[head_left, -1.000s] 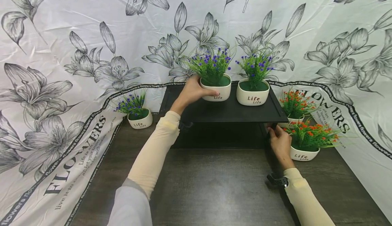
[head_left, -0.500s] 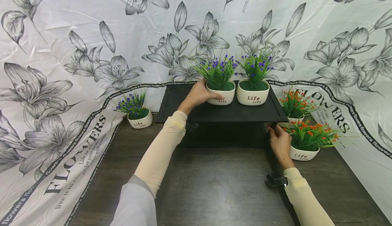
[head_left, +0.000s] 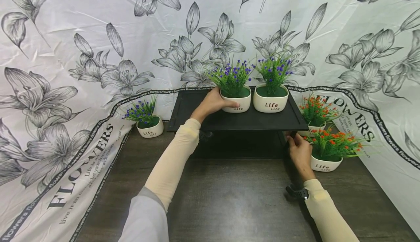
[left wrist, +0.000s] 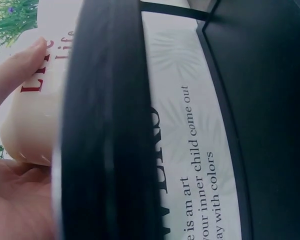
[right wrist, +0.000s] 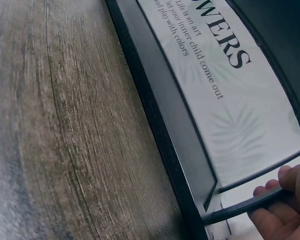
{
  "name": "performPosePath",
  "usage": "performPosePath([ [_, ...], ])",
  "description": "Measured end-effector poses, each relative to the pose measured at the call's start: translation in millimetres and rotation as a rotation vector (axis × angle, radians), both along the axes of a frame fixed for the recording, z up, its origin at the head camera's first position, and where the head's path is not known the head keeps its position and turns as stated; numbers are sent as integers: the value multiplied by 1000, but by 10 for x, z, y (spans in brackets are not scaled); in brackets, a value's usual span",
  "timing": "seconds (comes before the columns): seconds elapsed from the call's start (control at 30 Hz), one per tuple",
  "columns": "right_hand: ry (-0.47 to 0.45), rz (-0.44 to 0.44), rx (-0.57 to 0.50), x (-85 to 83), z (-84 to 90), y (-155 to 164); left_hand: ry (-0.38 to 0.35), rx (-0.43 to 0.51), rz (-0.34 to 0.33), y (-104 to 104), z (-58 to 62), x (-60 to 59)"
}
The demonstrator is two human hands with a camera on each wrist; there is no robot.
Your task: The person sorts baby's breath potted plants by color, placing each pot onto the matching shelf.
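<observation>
My left hand grips a white potted plant with purple flowers, thumb across the front of the pot. The plant stands on the top board of a black two-tier shelf. Close to its right is a second purple-flowered potted plant. In the left wrist view, the thumb lies on the red lettering of the pot, partly hidden by the shelf's edge. Below the top board's right end, my right hand holds the shelf's side; the right wrist view shows fingers curled round a thin black upright.
Another purple-flowered pot stands on the dark wooden table left of the shelf. Two orange-flowered plants, one behind and one in front, stand close by my right hand. A flower-printed cloth hangs behind.
My left hand has moved the purple-flowered potted plant rightward and slightly nearer along the top board, close to the other pot. The right hand has stayed on the shelf's side.
</observation>
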State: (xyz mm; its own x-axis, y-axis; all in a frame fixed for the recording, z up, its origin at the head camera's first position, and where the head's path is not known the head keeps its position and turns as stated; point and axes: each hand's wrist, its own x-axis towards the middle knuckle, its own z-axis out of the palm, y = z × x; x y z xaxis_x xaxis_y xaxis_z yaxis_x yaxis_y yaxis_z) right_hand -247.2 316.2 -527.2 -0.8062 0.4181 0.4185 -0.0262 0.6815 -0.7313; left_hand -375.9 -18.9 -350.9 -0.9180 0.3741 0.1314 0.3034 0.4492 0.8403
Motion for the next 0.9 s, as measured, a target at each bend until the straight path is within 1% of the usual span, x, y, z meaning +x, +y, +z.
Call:
performPosePath([
  [0.17,-3,0,-3,-3,0,-3,-22,7,-3,-12,-11,-1],
  [0.43,1,8,-7,-1,6,-22,-12,43,-29,-15,-34,-5],
  [0.53,-1,3,0,-6,2,-30,-27,57,-49,-37,-38,6],
  [0.6,-3,0,2,-6,-1,-35,-50,54,-56,-67,-28,27],
  [0.73,5,-6,2,-2,-4,-38,-78,0,-27,-152,12,80],
  [0.83,8,-15,0,1,-5,-35,-67,-35,-14,-216,43,108],
  [0.9,3,-18,-2,1,-6,-32,-51,-43,-18,-265,60,125],
])
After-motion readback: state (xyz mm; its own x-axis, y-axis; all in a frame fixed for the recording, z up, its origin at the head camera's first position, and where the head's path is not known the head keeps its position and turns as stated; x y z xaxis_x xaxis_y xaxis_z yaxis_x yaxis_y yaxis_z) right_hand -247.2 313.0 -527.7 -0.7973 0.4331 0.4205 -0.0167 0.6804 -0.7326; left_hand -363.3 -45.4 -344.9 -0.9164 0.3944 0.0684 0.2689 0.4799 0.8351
